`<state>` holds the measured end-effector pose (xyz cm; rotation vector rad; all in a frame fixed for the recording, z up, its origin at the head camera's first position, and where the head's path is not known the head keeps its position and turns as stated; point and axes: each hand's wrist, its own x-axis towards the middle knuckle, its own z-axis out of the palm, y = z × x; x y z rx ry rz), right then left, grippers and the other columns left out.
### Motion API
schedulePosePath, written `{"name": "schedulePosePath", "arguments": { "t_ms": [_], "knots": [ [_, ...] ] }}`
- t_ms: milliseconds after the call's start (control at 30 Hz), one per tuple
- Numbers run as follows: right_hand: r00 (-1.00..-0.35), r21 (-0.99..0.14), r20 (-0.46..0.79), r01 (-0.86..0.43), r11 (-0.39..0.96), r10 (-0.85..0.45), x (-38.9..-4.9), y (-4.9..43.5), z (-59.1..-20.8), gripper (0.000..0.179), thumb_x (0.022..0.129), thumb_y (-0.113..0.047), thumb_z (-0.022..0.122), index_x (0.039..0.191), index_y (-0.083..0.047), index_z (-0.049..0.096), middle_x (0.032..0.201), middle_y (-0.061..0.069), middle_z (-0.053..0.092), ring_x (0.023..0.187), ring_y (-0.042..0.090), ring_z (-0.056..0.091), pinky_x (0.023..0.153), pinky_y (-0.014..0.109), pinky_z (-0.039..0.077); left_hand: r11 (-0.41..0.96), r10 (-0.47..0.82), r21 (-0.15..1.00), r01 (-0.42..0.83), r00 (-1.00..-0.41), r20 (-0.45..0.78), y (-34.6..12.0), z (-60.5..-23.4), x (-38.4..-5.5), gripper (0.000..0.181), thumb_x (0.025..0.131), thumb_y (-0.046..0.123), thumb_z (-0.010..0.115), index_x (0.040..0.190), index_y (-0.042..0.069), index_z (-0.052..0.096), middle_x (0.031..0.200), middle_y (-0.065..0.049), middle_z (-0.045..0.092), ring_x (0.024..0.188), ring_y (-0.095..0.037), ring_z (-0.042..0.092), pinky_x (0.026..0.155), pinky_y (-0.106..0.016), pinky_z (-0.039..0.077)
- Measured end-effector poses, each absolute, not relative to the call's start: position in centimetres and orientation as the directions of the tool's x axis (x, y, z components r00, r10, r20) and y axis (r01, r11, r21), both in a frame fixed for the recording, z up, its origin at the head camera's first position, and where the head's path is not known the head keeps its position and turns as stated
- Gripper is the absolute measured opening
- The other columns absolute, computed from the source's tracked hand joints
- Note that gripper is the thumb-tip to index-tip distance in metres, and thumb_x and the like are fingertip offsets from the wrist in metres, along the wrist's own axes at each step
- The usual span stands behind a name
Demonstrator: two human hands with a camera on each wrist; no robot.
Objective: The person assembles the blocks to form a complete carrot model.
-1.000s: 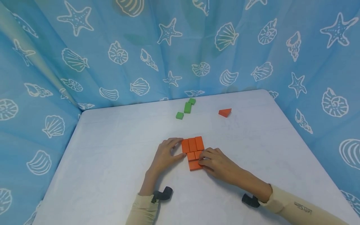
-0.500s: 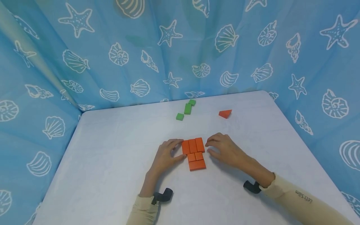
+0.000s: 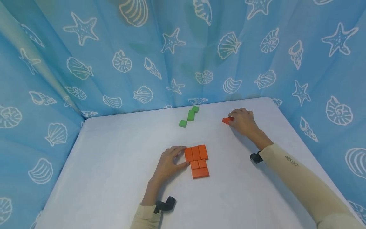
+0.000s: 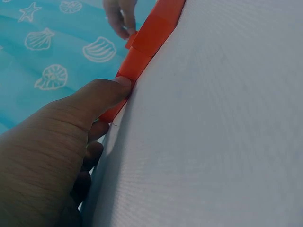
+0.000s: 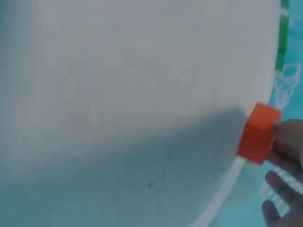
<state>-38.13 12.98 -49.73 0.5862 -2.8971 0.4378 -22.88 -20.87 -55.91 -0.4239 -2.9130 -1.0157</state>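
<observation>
Several flat orange blocks point(image 3: 197, 160) lie packed together in a stepped cluster on the white table point(image 3: 114, 152). My left hand point(image 3: 181, 156) rests beside the cluster, thumb and forefinger touching its left edge; the left wrist view shows the thumb point(image 4: 111, 90) pressed against the orange blocks point(image 4: 139, 59). At the far right, my right hand point(image 3: 233, 118) reaches out and pinches an orange triangular block point(image 3: 227, 120) that sits on the table. In the right wrist view its fingertips point(image 5: 284, 135) touch that orange block point(image 5: 257, 133).
Three green blocks point(image 3: 191, 115) lie in a loose diagonal row near the table's far edge, left of the triangular block. A blue curtain with shells and starfish point(image 3: 183, 57) closes in the table at the back and both sides.
My right hand has left the orange cluster and travelled up and to the right, to the triangular block. The left hand has stayed at the cluster's left edge.
</observation>
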Motion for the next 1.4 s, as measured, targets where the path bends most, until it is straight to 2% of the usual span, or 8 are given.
{"name": "schedulePosePath", "arguments": {
  "t_ms": [200,433,600,867,1133,1400],
  "knots": [
    [-0.938,-0.334,0.108,-0.345,0.877,-0.328,-38.1,13.5,-50.2,0.031,0.090,-0.016,0.076,0.116,0.000,0.071,0.117,0.019,0.064,0.117,0.039,0.047,0.095,0.061,0.033,0.750,0.254,0.599,0.279,-0.959,0.128,-20.6,-55.7,-22.4,0.062,0.088,0.047,0.074,0.144,0.028,0.054,0.143,0.003,0.053,0.119,-0.019,0.050,0.102,-0.046,0.041],
    [-0.905,-0.243,0.089,-0.425,0.872,-0.416,-35.3,13.6,-49.9,0.036,0.090,-0.018,0.075,0.122,-0.002,0.071,0.120,0.018,0.064,0.121,0.039,0.048,0.097,0.063,0.032,0.772,0.240,0.580,0.259,-0.964,0.112,-20.7,-55.5,-22.7,0.064,0.087,0.050,0.074,0.145,0.030,0.053,0.144,0.004,0.052,0.121,-0.018,0.050,0.103,-0.044,0.041],
    [-0.873,-0.231,0.089,-0.487,0.842,-0.480,-32.5,13.9,-49.2,0.034,0.087,-0.016,0.078,0.118,-0.002,0.073,0.115,0.016,0.066,0.116,0.038,0.051,0.094,0.061,0.034,0.768,0.244,0.585,0.261,-0.964,0.110,-20.6,-55.5,-22.8,0.063,0.088,0.049,0.074,0.144,0.030,0.053,0.144,0.004,0.052,0.122,-0.019,0.050,0.105,-0.045,0.040],
    [-0.805,-0.226,0.116,-0.592,0.774,-0.582,-28.1,13.5,-49.4,0.032,0.081,-0.014,0.084,0.111,-0.004,0.077,0.106,0.009,0.069,0.109,0.032,0.055,0.090,0.054,0.040,0.762,0.230,0.598,0.249,-0.967,0.110,-20.6,-55.5,-22.6,0.062,0.087,0.046,0.076,0.143,0.030,0.054,0.144,0.003,0.053,0.121,-0.020,0.051,0.105,-0.047,0.039],
    [-0.717,-0.194,0.180,-0.697,0.690,-0.674,-23.6,12.8,-49.3,0.029,0.076,-0.015,0.088,0.102,-0.008,0.079,0.098,0.002,0.068,0.100,0.025,0.058,0.086,0.049,0.047,0.764,0.232,0.594,0.250,-0.967,0.109,-20.8,-55.6,-22.8,0.063,0.087,0.050,0.074,0.144,0.032,0.053,0.144,0.005,0.052,0.124,-0.018,0.049,0.106,-0.046,0.038],
    [-0.635,-0.217,0.232,-0.772,0.598,-0.737,-20.3,11.2,-49.7,0.026,0.074,-0.015,0.089,0.097,-0.009,0.079,0.095,-0.002,0.068,0.097,0.020,0.058,0.083,0.043,0.048,0.763,0.239,0.594,0.254,-0.965,0.106,-20.9,-55.9,-23.0,0.064,0.087,0.052,0.073,0.144,0.031,0.053,0.144,0.004,0.052,0.121,-0.018,0.050,0.105,-0.045,0.039]
  ]
}}
